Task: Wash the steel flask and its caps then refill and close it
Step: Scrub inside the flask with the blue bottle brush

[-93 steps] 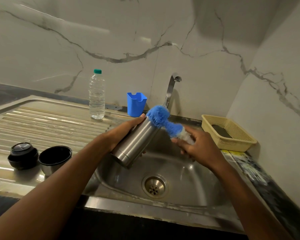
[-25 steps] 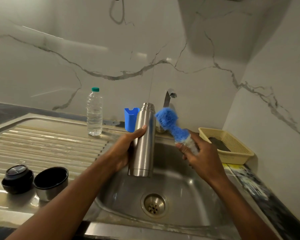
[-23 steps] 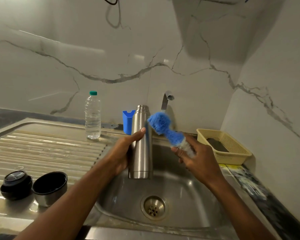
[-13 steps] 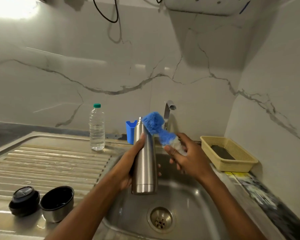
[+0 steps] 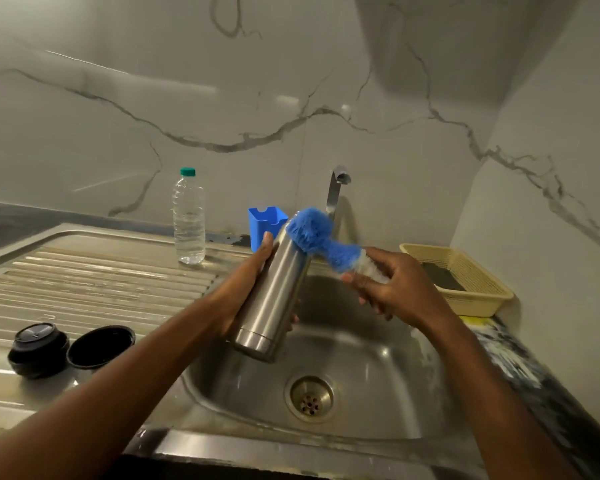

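Steel flask is uncapped and tilted over the sink; judge the scrubbing stage in progress. Both caps rest on the drainboard, apparently unwashed; rinsing, refilling and closing remain. Your left hand wraps the flask body. Your right hand pinches the blue brush, bristles touching the flask mouth.

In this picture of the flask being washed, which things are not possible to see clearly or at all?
- Mouth of the steel flask, head view: covered by the blue brush, so whether the bristles are inside is unknown.
- Brush handle: hidden inside the right hand.
- Left hand fingers: mostly behind the flask.
- Dark item in the yellow basket: too dim to identify.
- Tap base: hidden behind the brush.
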The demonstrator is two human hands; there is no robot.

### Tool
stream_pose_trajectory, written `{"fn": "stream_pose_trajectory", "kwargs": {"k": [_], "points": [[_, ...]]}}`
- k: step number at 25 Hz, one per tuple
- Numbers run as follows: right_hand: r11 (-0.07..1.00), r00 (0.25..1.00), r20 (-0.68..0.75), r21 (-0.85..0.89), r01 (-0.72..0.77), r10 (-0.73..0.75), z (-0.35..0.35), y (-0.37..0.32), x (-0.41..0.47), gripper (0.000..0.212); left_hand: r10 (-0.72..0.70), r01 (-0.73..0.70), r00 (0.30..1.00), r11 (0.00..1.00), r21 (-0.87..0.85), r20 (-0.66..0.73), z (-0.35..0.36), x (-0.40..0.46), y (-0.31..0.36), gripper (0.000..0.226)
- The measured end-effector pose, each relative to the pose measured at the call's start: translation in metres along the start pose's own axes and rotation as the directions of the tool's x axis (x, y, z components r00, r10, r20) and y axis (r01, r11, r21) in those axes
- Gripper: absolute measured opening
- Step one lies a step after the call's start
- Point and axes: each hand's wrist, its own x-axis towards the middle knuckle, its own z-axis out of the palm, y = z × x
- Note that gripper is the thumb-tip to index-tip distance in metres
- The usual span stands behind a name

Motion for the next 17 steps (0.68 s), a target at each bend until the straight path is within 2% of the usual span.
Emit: {"fn": "stream_pose_trajectory", "kwargs": {"k": [2,3,6,8,12,17], "points": [[1.000,0.990,0.144,-0.027,0.013,-0.009,0.001,-0.003,-0.005,0.039,0.007,-0.005,0.999,0.999,0.040,-0.048,-0.005,-0.002,-0.010,0.089],[0.998,0.988,0.152,-0.055,0.022,-0.013,0.003,-0.004,-0.005,0.041,0.014,-0.010,0.998,0.999,0.053,-0.059,-0.007,-0.004,-0.014,0.086],[0.975,0.998,-0.033,-0.217,0.046,-0.055,0.008,0.000,0.002,0.047,0.035,-0.028,0.997,0.995,0.092,-0.070,-0.009,-0.008,-0.016,0.076],[0.982,0.996,-0.062,-0.180,0.049,-0.061,0.008,0.003,0.001,0.044,0.033,-0.026,0.997,0.994,0.104,-0.068,-0.006,-0.010,-0.016,0.072],[0.993,0.990,0.142,-0.117,0.020,-0.003,0.007,0.000,-0.006,0.048,0.052,-0.043,0.994,0.994,0.098,-0.095,-0.001,-0.011,-0.016,0.065],[0.980,0.997,-0.048,-0.192,0.056,-0.066,0.012,0.004,-0.002,0.042,0.059,-0.054,0.993,0.997,0.053,-0.099,-0.003,-0.003,-0.021,0.066]]}}
